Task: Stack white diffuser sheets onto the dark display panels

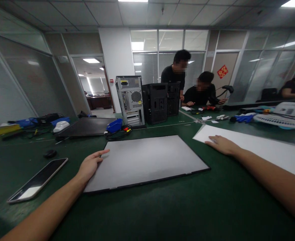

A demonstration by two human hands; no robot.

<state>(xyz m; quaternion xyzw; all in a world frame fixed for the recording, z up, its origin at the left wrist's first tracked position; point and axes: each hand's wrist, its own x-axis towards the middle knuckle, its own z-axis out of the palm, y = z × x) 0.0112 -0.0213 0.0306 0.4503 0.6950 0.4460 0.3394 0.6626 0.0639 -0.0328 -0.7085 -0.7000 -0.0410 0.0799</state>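
Note:
A flat, pale grey-white panel with a thin black frame (147, 162) lies on the green table in front of me. My left hand (89, 165) is at its left edge, closed on the rim, with fingertips over the pale face. Part of that grip is hidden. To the right, my right hand (223, 145) rests on the left end of a white sheet (260, 145). Its fingers are stretched out over the sheet, and the thumb side is at the near edge.
A phone (38, 180) and a black mouse (50, 153) lie at left. Behind the panel stand a silver computer case (130, 100) and black cases (157, 103). A dark flat panel (87, 127) is back left. Two people in black (197, 95) work across the table.

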